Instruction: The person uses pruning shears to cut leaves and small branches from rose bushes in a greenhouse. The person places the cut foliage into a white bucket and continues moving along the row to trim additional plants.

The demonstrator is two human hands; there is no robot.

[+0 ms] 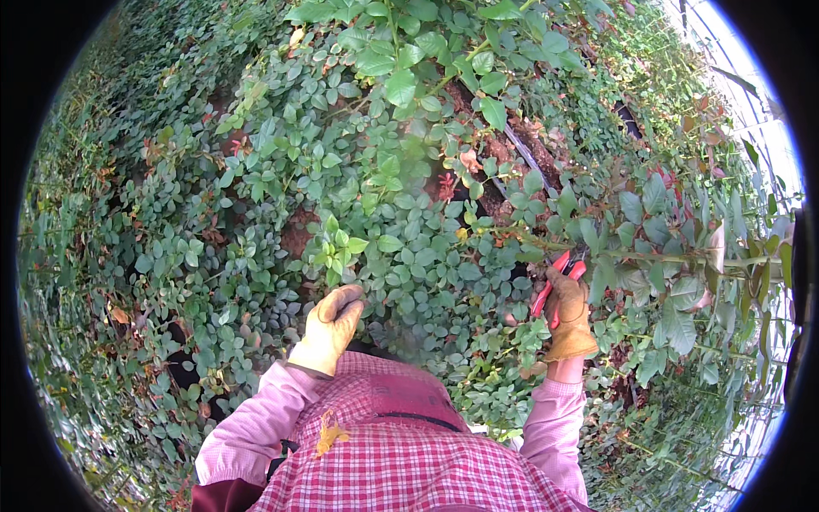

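My right hand (566, 307), in a tan work glove, holds red-handled pruning shears (555, 288) among the rose foliage on the right. The blades point up and away, partly hidden by leaves near a thick green stem (672, 256). My left hand (333, 320), in a yellowish glove, is before my body at centre left, fingers bent and thumb close to them. Just above it stands a light green young shoot (336, 251). Whether the left fingers grip anything cannot be told.
Dense leafy rose bushes (256, 160) surround me on all sides. A tall leafy shoot (400, 83) rises at the top centre. Behind the leaves at upper right, a dark pipe or tube (524, 153) runs over brown soil. A yellow withered scrap (329, 435) lies on my checked clothing.
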